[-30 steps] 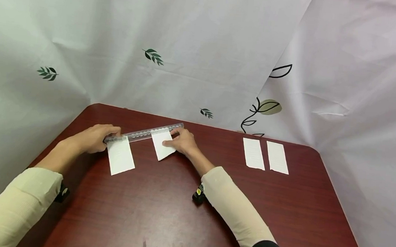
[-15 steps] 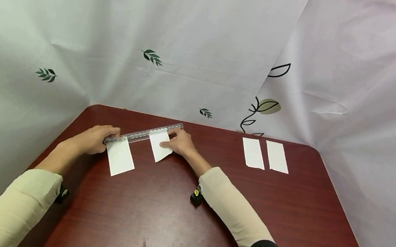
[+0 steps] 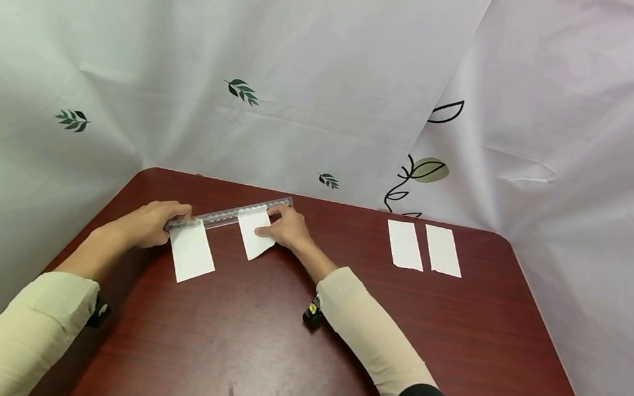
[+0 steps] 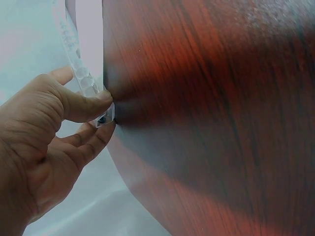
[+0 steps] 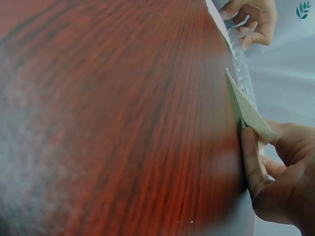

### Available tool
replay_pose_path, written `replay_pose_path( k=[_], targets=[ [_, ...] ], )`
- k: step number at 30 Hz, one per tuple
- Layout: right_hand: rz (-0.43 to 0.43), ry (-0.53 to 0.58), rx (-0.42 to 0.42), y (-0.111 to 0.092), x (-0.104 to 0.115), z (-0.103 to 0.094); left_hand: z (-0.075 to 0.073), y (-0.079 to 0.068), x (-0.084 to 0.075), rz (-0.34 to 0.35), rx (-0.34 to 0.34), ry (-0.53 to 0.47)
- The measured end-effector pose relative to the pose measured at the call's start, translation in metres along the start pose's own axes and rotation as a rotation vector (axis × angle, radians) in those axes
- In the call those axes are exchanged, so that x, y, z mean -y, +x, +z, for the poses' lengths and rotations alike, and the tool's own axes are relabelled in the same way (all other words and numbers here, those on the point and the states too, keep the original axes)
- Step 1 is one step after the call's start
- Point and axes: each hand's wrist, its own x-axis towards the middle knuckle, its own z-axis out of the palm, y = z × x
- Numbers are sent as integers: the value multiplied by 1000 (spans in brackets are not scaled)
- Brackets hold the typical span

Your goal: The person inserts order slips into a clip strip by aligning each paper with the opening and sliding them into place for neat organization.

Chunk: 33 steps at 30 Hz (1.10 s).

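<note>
A clear plastic ruler [image 3: 225, 216] lies slantwise near the table's back left. My left hand [image 3: 152, 222] pinches its left end, thumb on top and fingers behind, as the left wrist view shows. One white paper slip [image 3: 193, 253] lies against the ruler beside that hand, its top edge at the ruler. By the ruler's right part is a second paper slip [image 3: 251, 233]. My right hand [image 3: 290, 226] pinches this slip at its right side, with the index finger reaching to the ruler. In the right wrist view the slip's edge [image 5: 251, 112] curls up by the thumb.
Two more white paper slips, one [image 3: 406, 245] left of the other [image 3: 444, 251], lie side by side at the table's back right. The dark red wooden table [image 3: 214, 340] has rounded back corners. A pale curtain [image 3: 303, 96] with leaf prints hangs behind it.
My right hand has shifted slightly left along the ruler, and the slip it pinches has moved with it. The left hand and ruler stay almost where they were.
</note>
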Motion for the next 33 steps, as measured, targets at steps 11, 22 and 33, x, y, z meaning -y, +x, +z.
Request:
replay_pose_path(
  k=[11,22,33],
  targets=[
    [-12,-32,0,5,-2,6,0,-2,2,-4,-8,4],
    [-27,-39,-7,1,0,6,1,-3,2,-6,-5,-3],
    [-30,-71,-5,15,-12,11,1,0,1,-16,2,-4]
  ],
)
